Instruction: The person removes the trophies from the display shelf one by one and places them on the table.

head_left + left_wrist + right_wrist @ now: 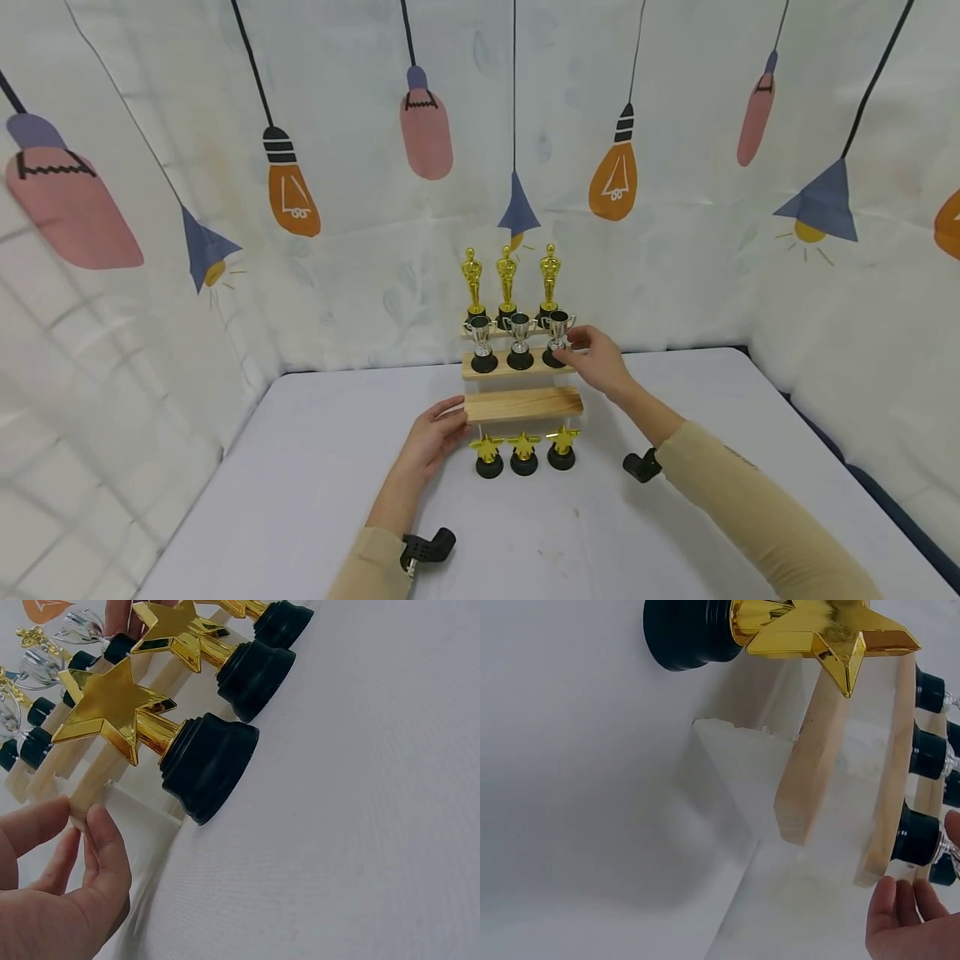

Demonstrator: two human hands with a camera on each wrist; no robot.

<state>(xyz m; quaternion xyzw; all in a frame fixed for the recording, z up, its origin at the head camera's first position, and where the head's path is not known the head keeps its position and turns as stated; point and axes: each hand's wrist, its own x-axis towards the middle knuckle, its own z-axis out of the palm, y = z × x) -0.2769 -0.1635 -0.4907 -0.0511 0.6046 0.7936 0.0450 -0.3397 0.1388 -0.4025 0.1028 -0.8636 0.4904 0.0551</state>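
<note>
A three-step wooden display shelf (522, 405) stands on the table, its lowest board bare. My left hand (431, 440) pinches the left end of that board between thumb and fingers, as the left wrist view shows from close by. On the middle board stand three silver trophy cups with black bases, among them the left cup (482, 342) and the middle cup (519, 340). My right hand (600, 364) holds the right silver trophy cup (557, 327), thumb and fingers around its lower part. Three gold figure trophies (507, 279) stand on the top board.
Several gold parts glint in front of the shelf: three star trophies on black bases, one of them the left star trophy (488, 454), stand on the white table (315, 467). A white curtain (360, 275) printed with lamps hangs behind.
</note>
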